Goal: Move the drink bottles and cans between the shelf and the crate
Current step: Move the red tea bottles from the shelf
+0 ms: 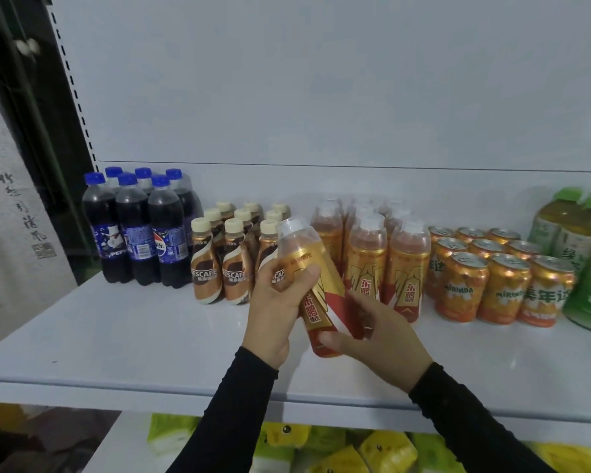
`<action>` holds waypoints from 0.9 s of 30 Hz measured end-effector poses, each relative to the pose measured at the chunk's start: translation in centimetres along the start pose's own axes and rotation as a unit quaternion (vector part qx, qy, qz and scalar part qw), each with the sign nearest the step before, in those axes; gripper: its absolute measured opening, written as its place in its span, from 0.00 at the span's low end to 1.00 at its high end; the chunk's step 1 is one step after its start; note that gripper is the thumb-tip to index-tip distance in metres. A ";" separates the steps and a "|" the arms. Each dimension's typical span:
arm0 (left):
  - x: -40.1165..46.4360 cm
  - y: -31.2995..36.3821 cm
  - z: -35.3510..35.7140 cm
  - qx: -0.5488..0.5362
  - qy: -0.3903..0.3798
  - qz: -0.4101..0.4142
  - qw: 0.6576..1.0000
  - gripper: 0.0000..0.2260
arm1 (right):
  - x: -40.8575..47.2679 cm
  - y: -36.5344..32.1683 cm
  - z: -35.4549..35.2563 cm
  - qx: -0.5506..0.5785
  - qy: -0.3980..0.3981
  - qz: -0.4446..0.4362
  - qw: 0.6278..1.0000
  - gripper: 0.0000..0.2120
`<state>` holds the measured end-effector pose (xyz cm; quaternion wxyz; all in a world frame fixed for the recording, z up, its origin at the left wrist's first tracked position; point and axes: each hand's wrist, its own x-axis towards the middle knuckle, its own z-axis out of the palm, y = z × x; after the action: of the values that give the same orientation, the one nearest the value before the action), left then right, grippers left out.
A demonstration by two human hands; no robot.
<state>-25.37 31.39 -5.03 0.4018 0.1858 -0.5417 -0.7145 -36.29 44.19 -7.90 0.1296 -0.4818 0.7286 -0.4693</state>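
Observation:
A gold and red energy drink bottle (pixel 316 285) with a clear cap is tilted to the left above the white shelf (pixel 123 339). My left hand (pixel 277 312) grips its middle, and my right hand (pixel 379 339) holds its base. Behind it, more of the same gold bottles (pixel 386 261) stand in rows. Brown coffee bottles (pixel 219 257) stand to their left and dark cola bottles (pixel 140 230) with blue caps at the far left. Orange soda cans (pixel 492 281) and green tea bottles (pixel 587 261) stand to the right. No crate is in view.
The shelf's front edge (pixel 151 390) runs across below my forearms. Yellow and green packages (pixel 338 448) lie on the lower shelf. A dark slotted upright (pixel 72 97) and a white cloth with writing (pixel 17 216) are at the left.

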 end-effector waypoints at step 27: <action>-0.2 1.0 1.0 0.012 -0.002 -0.002 1.000 0.13 | -1.1 -0.2 -1.4 0.107 0.009 -0.020 0.994 0.30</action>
<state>-25.59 32.03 -3.83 0.3972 0.1900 -0.5508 -0.7091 -36.51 45.81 -7.29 0.1642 -0.4754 0.6655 -0.5515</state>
